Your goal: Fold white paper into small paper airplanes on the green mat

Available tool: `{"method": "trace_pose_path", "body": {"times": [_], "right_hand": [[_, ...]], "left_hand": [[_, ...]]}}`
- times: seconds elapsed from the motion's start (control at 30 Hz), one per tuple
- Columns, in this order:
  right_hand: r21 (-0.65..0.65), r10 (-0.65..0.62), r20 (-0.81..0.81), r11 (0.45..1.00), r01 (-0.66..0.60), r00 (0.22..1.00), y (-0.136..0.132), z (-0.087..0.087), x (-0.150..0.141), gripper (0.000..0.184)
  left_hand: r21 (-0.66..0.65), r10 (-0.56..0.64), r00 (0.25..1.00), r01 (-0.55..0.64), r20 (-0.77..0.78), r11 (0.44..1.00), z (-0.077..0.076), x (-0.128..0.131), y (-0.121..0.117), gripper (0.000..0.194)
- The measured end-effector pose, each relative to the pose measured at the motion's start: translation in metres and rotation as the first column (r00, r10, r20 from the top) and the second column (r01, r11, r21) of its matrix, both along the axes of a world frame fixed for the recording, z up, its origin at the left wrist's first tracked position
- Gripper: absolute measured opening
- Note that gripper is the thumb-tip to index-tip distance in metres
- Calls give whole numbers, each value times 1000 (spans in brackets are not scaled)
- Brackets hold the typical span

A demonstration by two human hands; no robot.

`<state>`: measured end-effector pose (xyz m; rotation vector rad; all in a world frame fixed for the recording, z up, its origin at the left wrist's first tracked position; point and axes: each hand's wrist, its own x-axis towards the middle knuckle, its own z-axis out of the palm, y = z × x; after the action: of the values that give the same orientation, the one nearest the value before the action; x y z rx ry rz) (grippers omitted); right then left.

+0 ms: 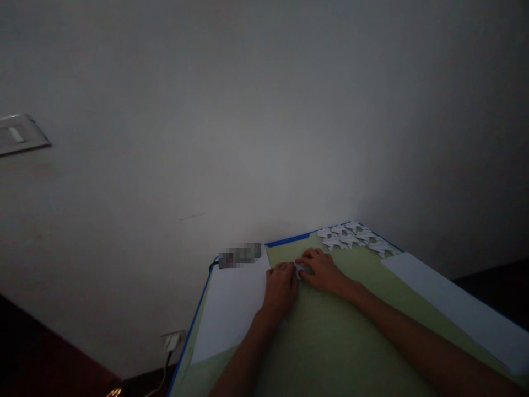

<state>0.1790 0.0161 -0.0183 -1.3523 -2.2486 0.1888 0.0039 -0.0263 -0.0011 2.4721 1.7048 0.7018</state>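
A small piece of folded white paper lies low over the green tabletop, between my two hands. My left hand has its fingers curled, with the thumb side against the paper's left edge. From the right, my right hand reaches over and pinches the same piece with thumb and fingertips. Fingers cover much of the paper, so its exact shape is hidden. At the far right of the table are several pointed folded paper shapes, set out in rows.
Left of my hands lies a white paper sheet, with a blurred-out flat object at its top. Another white sheet runs along the right edge. A wall stands behind the table; a plug with a cable is at lower left.
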Motion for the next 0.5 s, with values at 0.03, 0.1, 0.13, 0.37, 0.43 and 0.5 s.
{"method": "trace_pose_path", "body": {"times": [0.03,0.1,0.13,0.37,0.43,0.5], "right_hand": [[-2,5,-3,1000,-5,1000,0,1,1,39],[-16,24,-18,1000,-24,1000,0,4,3,37],[-24,35,-28,999,-36,999,0,6,4,37],[-40,122,-92,991,-126,988,8,5,14,30],[-31,125,-113,991,-129,986,11,2,16,29],[-20,131,-134,991,-134,982,13,0,17,28]], "left_hand": [[0,-1,1000,1,3,1000,0,0,0,28],[1,-2,1000,2,10,1000,0,-1,0,28],[0,-2,1000,2,13,1000,0,-1,1,28],[-7,7,1000,-7,-1,1000,3,0,0,25],[-5,7,1000,-7,4,1000,2,0,0,25],[-5,8,1000,-8,9,1000,1,0,1,26]]}}
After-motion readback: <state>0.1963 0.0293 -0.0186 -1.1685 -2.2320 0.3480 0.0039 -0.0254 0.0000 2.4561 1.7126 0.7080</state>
